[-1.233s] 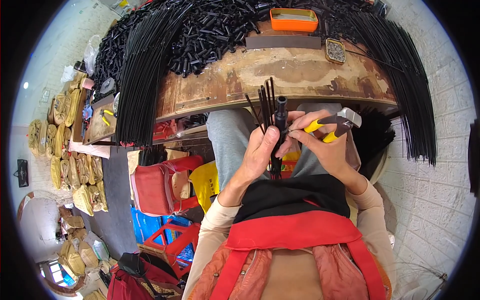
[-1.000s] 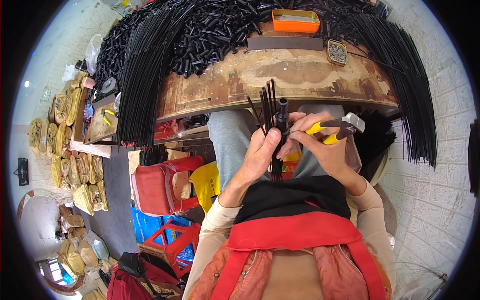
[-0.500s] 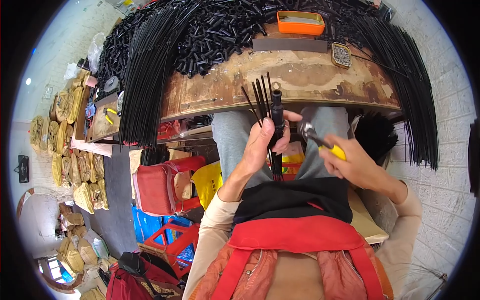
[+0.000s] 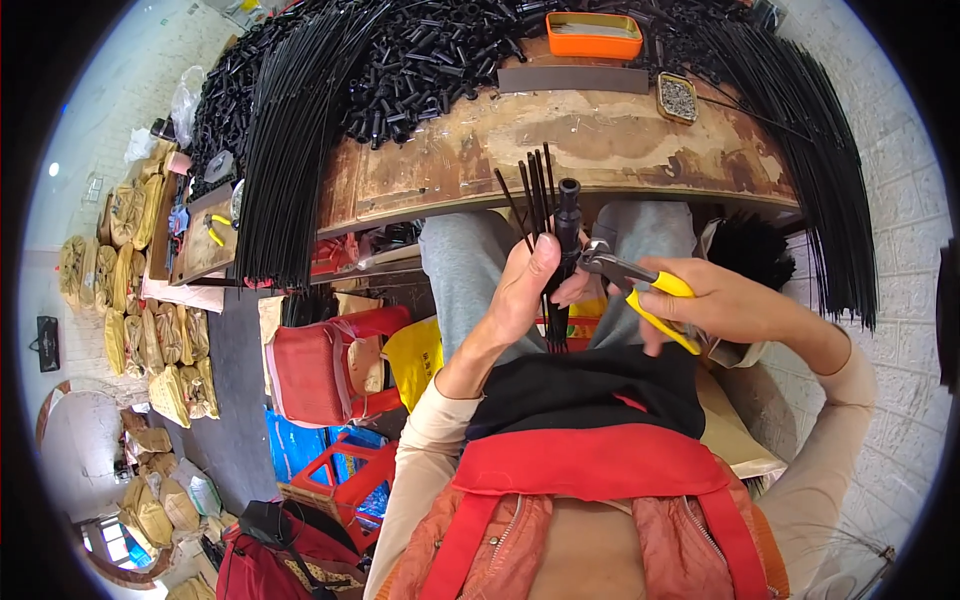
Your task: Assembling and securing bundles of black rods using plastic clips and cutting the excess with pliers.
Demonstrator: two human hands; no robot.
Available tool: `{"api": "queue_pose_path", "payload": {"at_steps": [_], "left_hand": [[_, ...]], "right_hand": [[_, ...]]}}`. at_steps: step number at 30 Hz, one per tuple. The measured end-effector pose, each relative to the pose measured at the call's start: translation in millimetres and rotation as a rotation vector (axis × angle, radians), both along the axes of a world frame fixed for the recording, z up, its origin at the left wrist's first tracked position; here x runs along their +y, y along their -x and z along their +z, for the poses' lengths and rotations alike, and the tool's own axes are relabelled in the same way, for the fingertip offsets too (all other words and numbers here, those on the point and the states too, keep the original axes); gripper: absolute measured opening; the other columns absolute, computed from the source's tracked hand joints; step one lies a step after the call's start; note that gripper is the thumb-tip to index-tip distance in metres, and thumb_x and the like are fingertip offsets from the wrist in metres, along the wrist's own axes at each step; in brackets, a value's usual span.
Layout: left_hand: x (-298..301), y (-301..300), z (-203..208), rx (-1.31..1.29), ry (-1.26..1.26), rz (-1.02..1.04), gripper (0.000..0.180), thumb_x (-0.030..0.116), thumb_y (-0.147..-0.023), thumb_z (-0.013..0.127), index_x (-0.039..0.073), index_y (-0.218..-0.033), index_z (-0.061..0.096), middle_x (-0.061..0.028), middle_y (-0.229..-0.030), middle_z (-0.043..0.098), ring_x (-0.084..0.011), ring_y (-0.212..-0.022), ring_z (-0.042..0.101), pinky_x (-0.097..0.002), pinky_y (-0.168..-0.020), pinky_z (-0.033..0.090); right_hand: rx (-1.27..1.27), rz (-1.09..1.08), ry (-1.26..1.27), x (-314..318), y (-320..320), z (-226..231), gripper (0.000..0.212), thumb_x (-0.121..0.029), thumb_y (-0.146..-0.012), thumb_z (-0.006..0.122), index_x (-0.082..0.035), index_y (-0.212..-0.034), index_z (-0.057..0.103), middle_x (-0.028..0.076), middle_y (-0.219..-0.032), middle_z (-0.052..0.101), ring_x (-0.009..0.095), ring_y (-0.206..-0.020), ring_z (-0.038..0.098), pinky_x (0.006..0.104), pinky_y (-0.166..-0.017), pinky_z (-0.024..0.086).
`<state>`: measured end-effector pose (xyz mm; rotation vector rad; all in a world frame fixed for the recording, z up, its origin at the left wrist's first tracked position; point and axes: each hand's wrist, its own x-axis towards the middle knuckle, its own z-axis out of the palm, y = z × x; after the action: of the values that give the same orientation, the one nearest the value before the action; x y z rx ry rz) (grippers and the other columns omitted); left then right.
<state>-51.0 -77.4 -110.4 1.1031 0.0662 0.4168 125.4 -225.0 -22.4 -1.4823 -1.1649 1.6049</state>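
My left hand (image 4: 520, 295) is closed round several thin black rods (image 4: 536, 190) and a wider black tube with a ringed upper end (image 4: 568, 208). The tube stands nearly upright over my lap, and the rods' lower ends poke out beneath the fist. In my right hand (image 4: 730, 298) is a pair of pliers (image 4: 628, 270) with yellow handles, which are spread apart. Their metal head is right beside the tube, close to my left fingers. Whether the jaws touch the tube, I cannot tell.
The worn wooden table (image 4: 420, 190) carries a heap of short black tubes (image 4: 430, 80), an orange box (image 4: 593, 38) and a small tin of metal bits (image 4: 677, 98). Bundles of long black rods (image 4: 285, 160) hang over its edge. A red stool (image 4: 325, 365) stands at left.
My right hand has opened the pliers and turned them, bringing their head to the tube. The left hand with the rods and tube has shifted slightly right.
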Motion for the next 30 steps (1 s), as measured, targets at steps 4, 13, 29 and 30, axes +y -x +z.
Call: {"api": "queue_pose_path", "payload": {"at_steps": [4,13,29,30], "left_hand": [[-2,1,-1,-0.001,-0.001,0.035,0.056,0.056,-0.1,0.038,0.001,-0.105,0.049,-0.0001,-0.06,0.043,-0.0079,-0.054,0.036,-0.0243,-0.051,0.031],[2,2,1,-0.031,-0.003,-0.018,0.056,0.055,-0.101,0.038,0.0,-0.104,0.05,-0.0001,-0.062,0.043,-0.0077,-0.055,0.036,-0.0239,-0.052,0.03],[30,9,6,0.217,-0.11,0.714,0.057,0.052,-0.102,0.039,-0.001,-0.113,0.055,0.0022,-0.063,0.044,-0.0076,-0.053,0.04,-0.0252,-0.049,0.033],[41,20,15,0.166,-0.025,0.791,0.058,0.054,-0.101,0.039,-0.001,-0.116,0.053,0.0025,-0.063,0.042,-0.0078,-0.053,0.04,-0.0252,-0.049,0.033]], "right_hand": [[-0.176,0.087,0.152,7,1,15,0.032,-0.034,-0.102,0.047,-0.002,-0.097,0.051,0.003,-0.068,0.055,0.009,-0.055,0.055,0.0247,-0.051,0.042],[-0.323,0.065,-0.027,-8,1,9,0.03,-0.032,-0.1,0.049,-0.003,-0.107,0.053,0.003,-0.066,0.055,0.014,-0.057,0.055,0.0309,-0.054,0.044],[-1.136,-0.122,-0.303,37,-52,-63,0.044,-0.038,-0.094,0.059,-0.004,-0.12,0.051,0.02,-0.089,0.062,0.035,-0.085,0.062,0.0437,-0.079,0.049],[-1.28,-0.196,-0.158,39,-66,-71,0.048,-0.039,-0.09,0.063,-0.003,-0.121,0.05,0.022,-0.097,0.062,0.037,-0.094,0.061,0.0447,-0.086,0.048]]}}
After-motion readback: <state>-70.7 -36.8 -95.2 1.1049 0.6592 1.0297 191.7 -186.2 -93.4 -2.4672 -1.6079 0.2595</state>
